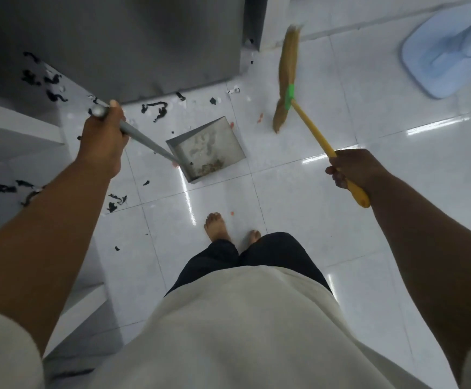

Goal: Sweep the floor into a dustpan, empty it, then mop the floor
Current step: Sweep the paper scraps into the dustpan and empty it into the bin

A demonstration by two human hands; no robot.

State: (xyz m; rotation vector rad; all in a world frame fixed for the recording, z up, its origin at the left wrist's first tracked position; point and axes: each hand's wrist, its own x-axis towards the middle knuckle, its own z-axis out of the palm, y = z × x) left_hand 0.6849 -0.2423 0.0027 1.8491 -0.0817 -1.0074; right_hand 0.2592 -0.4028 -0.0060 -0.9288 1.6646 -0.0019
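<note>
View from above, looking down at a person standing barefoot on a glossy white tiled floor (pixel 299 220). The landmark is a grey metal dustpan (pixel 209 144), resting on the tiles just ahead of the feet with its open mouth pointing away from the person.

The left hand (pixel 104 138) is closed around the top of the dustpan's long grey handle. The right hand (pixel 350 168) grips the yellow handle of a straw broom (pixel 286 80). The broom's bristles are raised and blurred to the right of the dustpan, beyond its mouth.

A little brownish dirt (pixel 210 167) lies in the dustpan's back corner. Black scraps (pixel 155 109) lie scattered beyond the dustpan and well to its left, with more on its near left. A few orange bits (pixel 260 117) sit just right of its mouth.

A pale blue flat mop (pixel 439 51) rests on the floor far to the dustpan's right, with no hand on it.

The sweeping seems to be at an early stage, since most litter is outside the dustpan. Emptying and mopping appear not yet begun.
</note>
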